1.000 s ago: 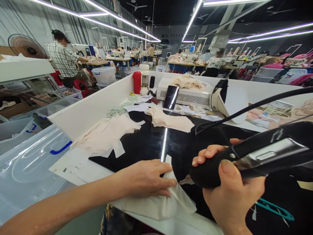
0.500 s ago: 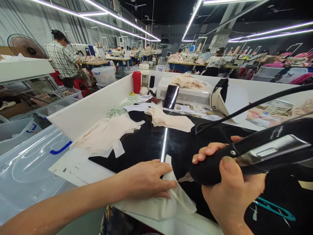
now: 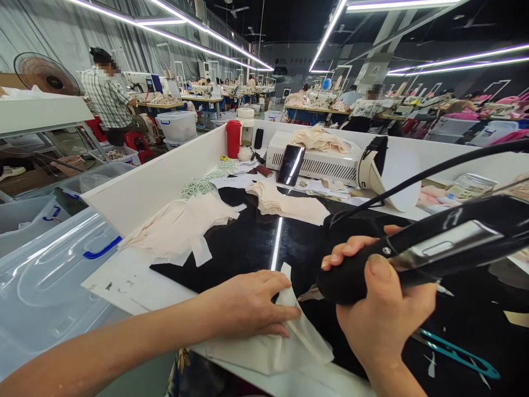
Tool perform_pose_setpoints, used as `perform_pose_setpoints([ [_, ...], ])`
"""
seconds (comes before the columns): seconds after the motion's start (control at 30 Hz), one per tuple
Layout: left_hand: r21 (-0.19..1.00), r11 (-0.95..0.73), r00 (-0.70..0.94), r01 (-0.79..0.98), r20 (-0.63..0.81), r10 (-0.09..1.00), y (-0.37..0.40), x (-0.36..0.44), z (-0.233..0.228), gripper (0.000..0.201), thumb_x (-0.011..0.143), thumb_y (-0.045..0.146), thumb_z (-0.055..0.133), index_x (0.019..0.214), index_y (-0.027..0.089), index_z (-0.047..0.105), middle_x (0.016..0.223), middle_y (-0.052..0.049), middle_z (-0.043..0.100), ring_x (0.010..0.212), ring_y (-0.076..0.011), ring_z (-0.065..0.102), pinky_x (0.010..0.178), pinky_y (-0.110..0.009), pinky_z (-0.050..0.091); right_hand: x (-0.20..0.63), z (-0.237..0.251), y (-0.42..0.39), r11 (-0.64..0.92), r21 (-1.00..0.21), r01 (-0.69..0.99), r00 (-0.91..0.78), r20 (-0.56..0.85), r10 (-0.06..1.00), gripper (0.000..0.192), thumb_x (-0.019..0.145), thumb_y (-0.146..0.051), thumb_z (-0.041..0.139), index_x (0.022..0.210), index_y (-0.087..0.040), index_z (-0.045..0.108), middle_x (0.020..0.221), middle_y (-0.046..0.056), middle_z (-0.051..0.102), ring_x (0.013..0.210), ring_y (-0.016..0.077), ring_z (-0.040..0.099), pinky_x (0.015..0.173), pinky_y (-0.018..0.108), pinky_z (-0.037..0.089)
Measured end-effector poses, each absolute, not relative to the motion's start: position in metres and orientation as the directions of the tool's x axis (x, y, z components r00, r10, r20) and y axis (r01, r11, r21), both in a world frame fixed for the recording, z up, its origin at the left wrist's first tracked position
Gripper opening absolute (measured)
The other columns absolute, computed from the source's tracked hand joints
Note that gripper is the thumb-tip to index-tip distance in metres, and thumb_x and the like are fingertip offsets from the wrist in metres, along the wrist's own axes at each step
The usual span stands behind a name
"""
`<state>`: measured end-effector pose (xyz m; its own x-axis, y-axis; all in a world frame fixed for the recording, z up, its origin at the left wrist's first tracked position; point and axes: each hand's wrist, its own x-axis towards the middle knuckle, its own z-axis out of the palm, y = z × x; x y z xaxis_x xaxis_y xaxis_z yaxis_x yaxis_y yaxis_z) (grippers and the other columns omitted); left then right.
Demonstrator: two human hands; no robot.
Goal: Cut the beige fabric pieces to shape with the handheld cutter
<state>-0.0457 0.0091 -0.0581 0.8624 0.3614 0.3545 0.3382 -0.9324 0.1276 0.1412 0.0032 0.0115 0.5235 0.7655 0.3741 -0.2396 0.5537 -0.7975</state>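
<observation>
Tabletop: tool (image 3: 413, 256) nose leftward, lengthwise left-right.

1. The left hand (image 3: 243, 303) lies flat on a pale folded fabric piece (image 3: 285, 342) at the near edge of the glossy black desk (image 3: 252, 242).
2. Right of it, the right hand (image 3: 384, 314) holds a black corded hand tool (image 3: 417, 253) above the desk.
3. Teal-handled thread snips (image 3: 454, 352) lie near the desk's near right corner.
4. A stack of pale cut fabric pieces (image 3: 289, 204) lies behind the hands; a white slotted metal box (image 3: 322, 162) stands along the far edge.
</observation>
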Motion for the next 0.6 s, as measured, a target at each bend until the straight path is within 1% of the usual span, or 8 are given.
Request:
perform_pose_setpoints([
  [0.07,0.134,-0.927,0.856,0.349,0.356,0.374,0.009,-0.046,-0.058,0.036,0.11,0.05,0.057,0.13,0.024,0.07,0.132,-0.017,0.061,0.122,-0.0292,0.065,0.104,-0.04,0.059,0.14,0.012,0.006,0.571,-0.788,-0.231,0.529,0.391,0.753,0.042,0.073,-0.024,0.081,0.111,-0.026,0.062,0.068,-0.007,0.07,0.053,0.0165,0.061,0.048,0.031,0.057],
  [0.13,0.141,-0.926,0.855,0.35,0.355,0.377,0.009,-0.046,-0.058,0.035,0.11,0.05,0.057,0.13,0.025,0.071,0.132,-0.017,0.061,0.12,-0.0285,0.066,0.104,-0.039,0.059,0.139,0.01,0.009,0.58,-0.782,-0.23,0.51,0.411,0.756,0.044,0.073,-0.026,0.083,0.112,-0.026,0.062,0.069,-0.007,0.07,0.054,0.0164,0.061,0.049,0.031,0.057],
  [0.2,0.148,-0.926,0.854,0.347,0.358,0.378,0.009,-0.046,-0.059,0.035,0.11,0.05,0.058,0.13,0.024,0.071,0.131,-0.017,0.062,0.118,-0.0282,0.067,0.102,-0.039,0.059,0.138,0.007,0.01,0.578,-0.784,-0.228,0.487,0.422,0.764,0.045,0.075,-0.028,0.085,0.114,-0.026,0.062,0.071,-0.007,0.071,0.055,0.0165,0.062,0.05,0.031,0.057],
  [0.33,0.143,-0.928,0.847,0.344,0.379,0.372,0.009,-0.045,-0.06,0.035,0.108,0.05,0.061,0.129,0.024,0.072,0.13,-0.018,0.061,0.117,-0.0293,0.067,0.101,-0.039,0.06,0.139,0.004,0.012,0.584,-0.787,-0.202,0.469,0.446,0.763,0.042,0.08,-0.028,0.084,0.116,-0.026,0.062,0.074,-0.006,0.071,0.056,0.0164,0.064,0.051,0.031,0.059],
  [0.47,0.141,-0.928,0.844,0.346,0.386,0.373,0.009,-0.045,-0.061,0.035,0.106,0.049,0.064,0.129,0.024,0.072,0.13,-0.017,0.061,0.118,-0.0299,0.067,0.101,-0.04,0.061,0.14,0.005,0.016,0.608,-0.766,-0.209,0.489,0.456,0.743,0.042,0.08,-0.025,0.083,0.116,-0.026,0.062,0.074,-0.006,0.07,0.056,0.0155,0.063,0.051,0.03,0.059],
  [0.6,0.135,-0.926,0.844,0.353,0.382,0.377,0.008,-0.045,-0.059,0.036,0.107,0.05,0.063,0.131,0.025,0.072,0.131,-0.017,0.06,0.119,-0.0289,0.066,0.103,-0.039,0.059,0.139,0.004,0.02,0.619,-0.752,-0.226,0.479,0.468,0.743,0.044,0.079,-0.028,0.085,0.115,-0.025,0.061,0.073,-0.006,0.07,0.057,0.0151,0.063,0.051,0.029,0.058],
])
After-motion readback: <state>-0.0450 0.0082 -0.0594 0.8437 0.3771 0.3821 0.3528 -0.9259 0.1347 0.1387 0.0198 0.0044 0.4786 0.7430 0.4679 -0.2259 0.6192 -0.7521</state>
